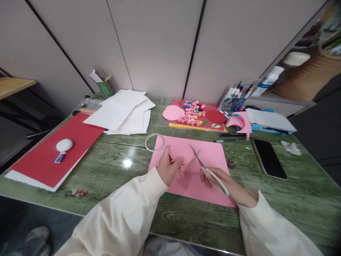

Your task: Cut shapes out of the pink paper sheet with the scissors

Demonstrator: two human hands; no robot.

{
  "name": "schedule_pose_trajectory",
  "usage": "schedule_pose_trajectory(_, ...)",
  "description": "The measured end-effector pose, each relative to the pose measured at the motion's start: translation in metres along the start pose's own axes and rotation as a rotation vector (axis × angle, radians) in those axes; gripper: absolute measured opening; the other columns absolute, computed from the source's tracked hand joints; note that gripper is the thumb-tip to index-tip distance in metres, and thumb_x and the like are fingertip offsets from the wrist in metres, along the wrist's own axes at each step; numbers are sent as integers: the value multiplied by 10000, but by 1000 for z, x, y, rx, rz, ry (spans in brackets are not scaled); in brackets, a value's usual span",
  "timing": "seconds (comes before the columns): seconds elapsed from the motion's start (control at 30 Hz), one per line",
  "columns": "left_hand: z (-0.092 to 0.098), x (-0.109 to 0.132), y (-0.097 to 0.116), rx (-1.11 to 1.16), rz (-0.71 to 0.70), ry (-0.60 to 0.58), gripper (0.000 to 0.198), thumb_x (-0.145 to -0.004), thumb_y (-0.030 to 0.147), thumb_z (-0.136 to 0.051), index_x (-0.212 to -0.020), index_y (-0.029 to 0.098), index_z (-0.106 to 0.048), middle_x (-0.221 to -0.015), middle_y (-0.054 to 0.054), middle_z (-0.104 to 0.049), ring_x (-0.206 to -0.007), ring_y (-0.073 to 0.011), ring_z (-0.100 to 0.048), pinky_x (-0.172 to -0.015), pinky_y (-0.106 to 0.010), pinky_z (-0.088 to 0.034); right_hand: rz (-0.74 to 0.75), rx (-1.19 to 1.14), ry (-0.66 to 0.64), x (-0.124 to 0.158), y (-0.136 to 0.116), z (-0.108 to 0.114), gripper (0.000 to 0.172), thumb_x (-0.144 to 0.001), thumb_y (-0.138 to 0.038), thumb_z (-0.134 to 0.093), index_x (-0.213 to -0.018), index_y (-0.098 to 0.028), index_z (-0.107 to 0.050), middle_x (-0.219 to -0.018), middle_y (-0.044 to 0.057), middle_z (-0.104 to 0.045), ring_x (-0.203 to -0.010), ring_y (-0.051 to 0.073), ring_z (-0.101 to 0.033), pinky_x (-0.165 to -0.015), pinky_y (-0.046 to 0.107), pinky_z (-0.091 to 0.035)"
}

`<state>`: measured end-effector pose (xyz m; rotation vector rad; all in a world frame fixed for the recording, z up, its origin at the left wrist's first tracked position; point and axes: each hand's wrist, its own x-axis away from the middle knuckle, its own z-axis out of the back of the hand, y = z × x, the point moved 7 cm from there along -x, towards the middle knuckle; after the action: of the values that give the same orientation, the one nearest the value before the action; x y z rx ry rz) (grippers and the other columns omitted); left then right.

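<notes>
My left hand point(169, 166) pinches a small piece of pink paper point(186, 153) above a large pink sheet point(210, 145). In my right hand point(215, 177) is a pair of scissors point(200, 160) with white handles, its blades pointing up and to the left beside the pink piece. A narrow strip of the paper hangs near the blades; whether it is still attached I cannot tell. The pink sheet lies flat under both hands. At its upper left corner rests a roll of white tape point(155, 142).
A phone point(269, 158) lies at the right, pens point(231, 135) and a pink offcut point(246, 122) behind it. Paper flowers point(193, 113) sit on a red sheet at the back. White papers point(119, 108) and a red sheet point(53, 160) with a white oval object point(64, 145) lie at left.
</notes>
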<state>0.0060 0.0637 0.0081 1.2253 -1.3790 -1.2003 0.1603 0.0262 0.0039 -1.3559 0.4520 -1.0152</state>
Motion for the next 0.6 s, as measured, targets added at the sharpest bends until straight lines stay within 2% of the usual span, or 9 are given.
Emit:
schedule_pose_trajectory(0.23, -2, 1, 4, 6, -14, -13, 192, -743, 242, -535, -863, 173, -402, -688, 34, -449, -600, -81, -464, -543, -206, -423, 1, 27, 53, -1, 2, 1, 319, -868, -425, -370, -755, -158, -502, -632, -13, -460, -605, 120, -436, -564, 247, -329)
schedule_pose_trajectory(0.6, 1, 1, 8, 36, -25, 36, 230, -716, 216, -556, -892, 176, -414, -722, 24, -465, -610, -87, -470, -531, -208, -421, 6, -1, 47, -3, 4, -2, 355, -855, -460, -369, -738, -154, -504, -612, -6, -453, -579, 124, -413, -547, 246, -320)
